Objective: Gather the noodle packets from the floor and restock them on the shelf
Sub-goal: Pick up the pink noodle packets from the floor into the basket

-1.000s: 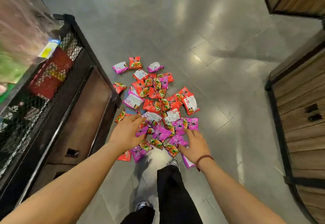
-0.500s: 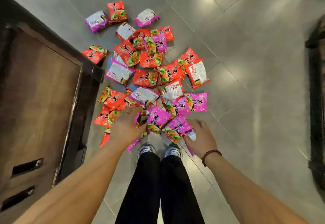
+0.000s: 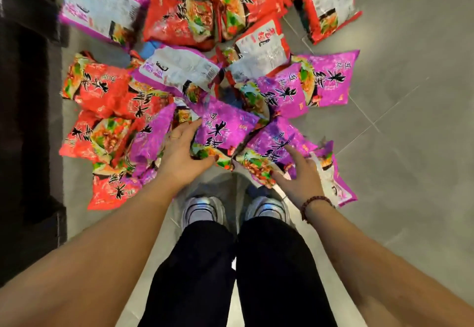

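Note:
Several red and purple noodle packets (image 3: 179,19) lie in a heap on the grey tiled floor (image 3: 410,147). My left hand (image 3: 183,153) grips the lower left corner of a purple packet (image 3: 223,131) in the middle, fingers along its edge and thumb over its bottom. My right hand (image 3: 300,176) touches a neighbouring purple packet (image 3: 269,149) with a straight index finger and thumb; its other fingers lie over a white-backed purple packet (image 3: 333,180). The shelf's dark base (image 3: 28,121) fills the left edge.
My two silver shoes (image 3: 205,211) and black trouser legs stand just below the heap. Red packets (image 3: 102,90) lie against the shelf base on the left. Bare floor tiles stretch to the right.
The view has dropped much closer to the pile. Both hands have come down onto the nearest purple packets, the left one closing on the central packet's corner.

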